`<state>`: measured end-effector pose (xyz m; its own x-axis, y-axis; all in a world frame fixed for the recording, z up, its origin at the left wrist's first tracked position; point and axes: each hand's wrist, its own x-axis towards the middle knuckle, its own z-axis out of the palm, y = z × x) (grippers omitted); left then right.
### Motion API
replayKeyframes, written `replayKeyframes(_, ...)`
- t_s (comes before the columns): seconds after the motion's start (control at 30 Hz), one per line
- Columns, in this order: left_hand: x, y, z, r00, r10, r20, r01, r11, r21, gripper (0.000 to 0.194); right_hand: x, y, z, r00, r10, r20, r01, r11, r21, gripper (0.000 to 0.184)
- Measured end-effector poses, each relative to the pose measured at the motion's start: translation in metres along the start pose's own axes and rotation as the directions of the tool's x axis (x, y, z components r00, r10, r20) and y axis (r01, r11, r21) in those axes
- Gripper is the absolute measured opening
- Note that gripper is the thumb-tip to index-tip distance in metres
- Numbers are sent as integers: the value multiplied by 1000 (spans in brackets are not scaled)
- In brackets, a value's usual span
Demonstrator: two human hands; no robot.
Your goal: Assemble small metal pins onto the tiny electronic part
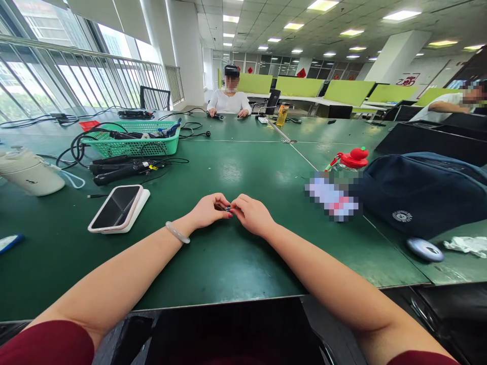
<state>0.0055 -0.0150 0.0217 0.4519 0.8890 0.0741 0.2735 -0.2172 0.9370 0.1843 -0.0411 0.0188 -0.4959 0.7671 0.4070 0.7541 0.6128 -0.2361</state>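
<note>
Over the green table (243,268), my two hands meet in front of me. My left hand (207,211) is closed, pinching a small dark shiny object (228,208) between thumb and fingers. From the other side my right hand (251,215) is also closed, its fingertips pressed together at the same object. Fingers cover most of it, and it is too small to name. A pale bangle (177,232) circles my left wrist. To the left of that hand, a phone (116,208) lies on a white box-like thing (139,210).
Left stand a green basket (133,147) of cables, black handles (122,171) and a white cup (32,172). Right are a red-lidded bottle (353,158), a navy bag (422,190), a mouse-like oval object (425,250) and crumpled tissue (467,245). Across sits a person (230,101).
</note>
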Motion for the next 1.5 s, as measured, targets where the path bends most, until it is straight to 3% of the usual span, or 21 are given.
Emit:
replayKeyframes(0.23,1,1,0,1000,10,20,-9,1000,-23,35,-4,-2,-6,1000,17,-22,-15,997,80,11)
replayKeyframes(0.5,10,-18,-13,990,-55,-128,60,997,38,39,-6,-8,2,999,-5,-35,3,999,-44,28)
replayKeyframes(0.73,8,-10,-7,998,-31,-61,28,999,-38,35,-6,-9,1,1000,26,0,-25,994,-111,36)
replayKeyframes(0.83,8,-11,-7,998,-21,-65,19,999,-34,36,-7,-11,1,999,47,-25,-50,993,-109,38)
replayKeyframes(0.97,9,-14,-9,997,-28,-73,24,998,-53,39,-7,-12,0,998,49,25,-46,994,-102,35)
replayKeyframes(1.2,9,-16,-15,971,-42,-236,102,963,250,27,-7,-22,6,982,-86,165,106,988,-116,32)
replayKeyframes(1.37,10,-21,-17,964,-49,-260,126,949,289,28,-6,-21,14,973,-75,218,107,984,-142,28)
replayKeyframes(1.5,11,-21,-17,973,-35,-228,93,965,247,30,-5,-14,13,982,-36,184,60,990,-124,21)
